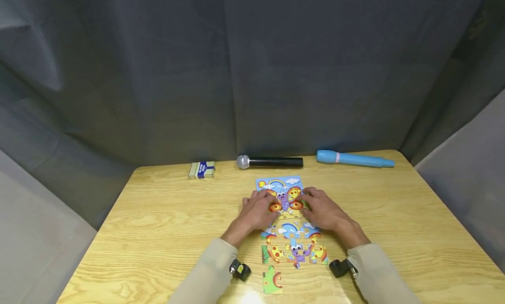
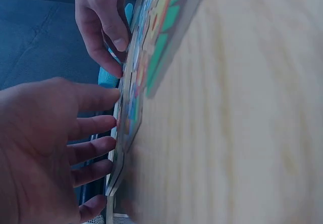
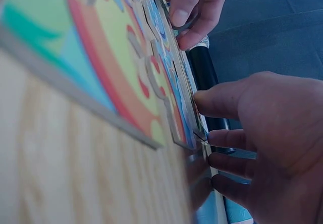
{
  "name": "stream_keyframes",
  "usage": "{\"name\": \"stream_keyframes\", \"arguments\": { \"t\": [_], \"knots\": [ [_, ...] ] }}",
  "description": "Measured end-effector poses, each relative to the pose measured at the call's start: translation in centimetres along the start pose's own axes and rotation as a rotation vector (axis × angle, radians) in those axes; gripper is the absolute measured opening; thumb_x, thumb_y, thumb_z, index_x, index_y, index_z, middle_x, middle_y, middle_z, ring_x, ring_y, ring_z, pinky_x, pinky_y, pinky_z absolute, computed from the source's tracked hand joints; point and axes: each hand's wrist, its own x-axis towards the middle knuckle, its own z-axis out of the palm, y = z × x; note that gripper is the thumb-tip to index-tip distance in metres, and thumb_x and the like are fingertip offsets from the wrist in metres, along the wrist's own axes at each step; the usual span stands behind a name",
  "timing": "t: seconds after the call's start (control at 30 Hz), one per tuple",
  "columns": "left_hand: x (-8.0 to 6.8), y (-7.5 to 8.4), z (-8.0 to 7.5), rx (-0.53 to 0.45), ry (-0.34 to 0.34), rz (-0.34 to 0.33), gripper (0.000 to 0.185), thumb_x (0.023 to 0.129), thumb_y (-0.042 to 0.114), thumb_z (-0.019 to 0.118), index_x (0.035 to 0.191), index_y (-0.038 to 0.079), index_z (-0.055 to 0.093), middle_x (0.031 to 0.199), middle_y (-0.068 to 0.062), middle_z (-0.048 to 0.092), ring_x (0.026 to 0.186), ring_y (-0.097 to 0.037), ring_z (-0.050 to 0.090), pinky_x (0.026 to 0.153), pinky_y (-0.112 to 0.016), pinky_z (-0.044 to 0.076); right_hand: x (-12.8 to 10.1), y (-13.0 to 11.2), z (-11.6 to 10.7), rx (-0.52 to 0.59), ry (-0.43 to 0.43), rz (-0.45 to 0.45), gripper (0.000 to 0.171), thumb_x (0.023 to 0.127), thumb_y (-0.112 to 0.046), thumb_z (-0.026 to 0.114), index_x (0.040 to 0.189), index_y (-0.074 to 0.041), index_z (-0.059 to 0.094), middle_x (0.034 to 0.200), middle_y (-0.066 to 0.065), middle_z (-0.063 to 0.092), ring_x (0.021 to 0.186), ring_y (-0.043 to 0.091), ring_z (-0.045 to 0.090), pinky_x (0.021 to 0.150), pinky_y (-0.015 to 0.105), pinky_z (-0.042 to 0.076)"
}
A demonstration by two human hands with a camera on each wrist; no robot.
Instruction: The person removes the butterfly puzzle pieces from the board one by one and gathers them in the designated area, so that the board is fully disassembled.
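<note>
Head view: left hand (image 1: 258, 209) and right hand (image 1: 321, 209), fingers straight, covering puzzle (image 1: 282, 191) edges.

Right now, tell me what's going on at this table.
A person is working on a butterfly jigsaw puzzle on a wooden table. The left hand and right hand rest on its joined part from either side, fingers straight at the edge. Loose pieces lie nearer the person. A microphone, a blue tube and a small box sit along the far edge.
</note>
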Motion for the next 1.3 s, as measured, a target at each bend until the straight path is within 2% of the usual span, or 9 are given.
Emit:
{"name": "stream_keyframes", "arguments": {
  "t": [0.17, 0.5, 0.8, 1.03, 1.3],
  "knots": [
    [0.22, 0.04, 0.15, 0.01, 0.009, -0.005, 0.034, 0.089, 0.042, 0.063, 0.117, 0.022, 0.066, 0.119, 0.006, 0.054, 0.107, -0.018, 0.045, 0.078, -0.04, 0.031, 0.01, 0.23, 0.03, 0.004, 0.018, -0.003, 0.029, 0.093, -0.019, 0.062, 0.12, -0.009, 0.064, 0.135, 0.016, 0.052, 0.122, 0.035, 0.049, 0.103, 0.052, 0.039],
    [0.44, 0.18, 0.17, -0.039, 0.009, -0.029, 0.03, 0.087, 0.04, 0.067, 0.109, 0.02, 0.066, 0.12, 0.004, 0.054, 0.102, -0.018, 0.043, 0.079, -0.043, 0.03, 0.17, 0.32, 0.12, 0.002, 0.003, 0.02, 0.027, 0.092, -0.02, 0.064, 0.116, -0.009, 0.065, 0.135, 0.015, 0.051, 0.122, 0.034, 0.049, 0.103, 0.052, 0.04],
    [0.82, 0.12, 0.23, -0.039, -0.005, -0.047, 0.03, 0.085, 0.038, 0.071, 0.106, 0.019, 0.062, 0.119, 0.003, 0.054, 0.102, -0.018, 0.042, 0.081, -0.043, 0.029, 0.23, 0.08, 0.01, 0.011, -0.01, 0.044, 0.028, 0.091, -0.021, 0.064, 0.116, -0.009, 0.065, 0.136, 0.014, 0.05, 0.123, 0.033, 0.048, 0.102, 0.051, 0.04],
    [0.66, 0.21, 0.11, -0.069, 0.03, -0.027, 0.027, 0.083, 0.033, 0.072, 0.102, 0.02, 0.058, 0.102, 0.006, 0.055, 0.093, -0.015, 0.041, 0.076, -0.039, 0.026, 0.14, 0.02, 0.07, 0.006, -0.002, 0.042, 0.026, 0.091, -0.02, 0.064, 0.115, -0.011, 0.065, 0.136, 0.014, 0.05, 0.123, 0.033, 0.048, 0.103, 0.052, 0.039],
    [0.54, 0.07, 0.17, -0.137, 0.103, 0.022, 0.008, 0.089, 0.02, 0.061, 0.097, 0.021, 0.06, 0.08, 0.012, 0.056, 0.087, -0.012, 0.049, 0.074, -0.034, 0.025, 0.09, 0.04, -0.01, 0.004, 0.002, 0.051, 0.025, 0.091, -0.02, 0.064, 0.114, -0.011, 0.066, 0.135, 0.014, 0.051, 0.123, 0.034, 0.048, 0.104, 0.052, 0.038]
  ]
}}
